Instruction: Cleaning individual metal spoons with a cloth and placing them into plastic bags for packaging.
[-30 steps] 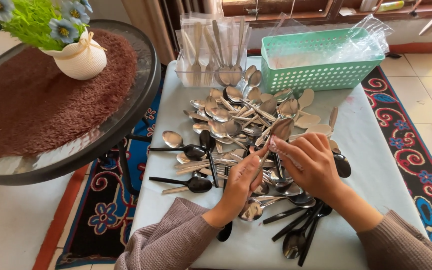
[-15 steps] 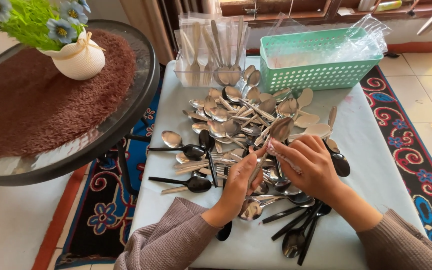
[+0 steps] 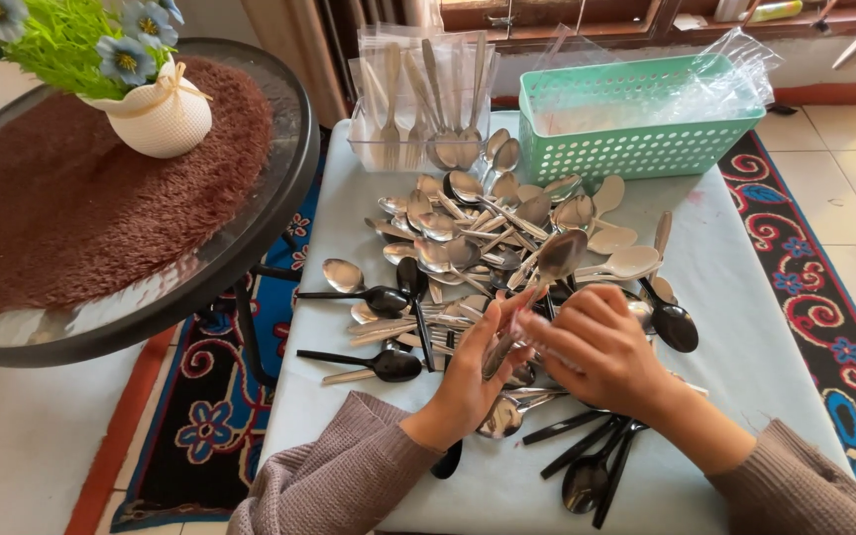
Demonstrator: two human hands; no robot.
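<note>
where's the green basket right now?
In the head view the green basket sits at the far right corner of the cloth-covered table, beyond the spoon pile, right of the clear cutlery holder.

Since 1 second ago I have lifted the long silver metal spoon (image 3: 537, 287) a little out of the heap: its shiny bowl now points up toward the perforated mint-green plastic basket (image 3: 636, 129) and stands clear above the pile, where before it lay lower among the other spoons. My left hand (image 3: 473, 372) has closed further round the handle, and my right hand (image 3: 601, 347) has drawn in closer against it, on the side away from the basket.
</note>
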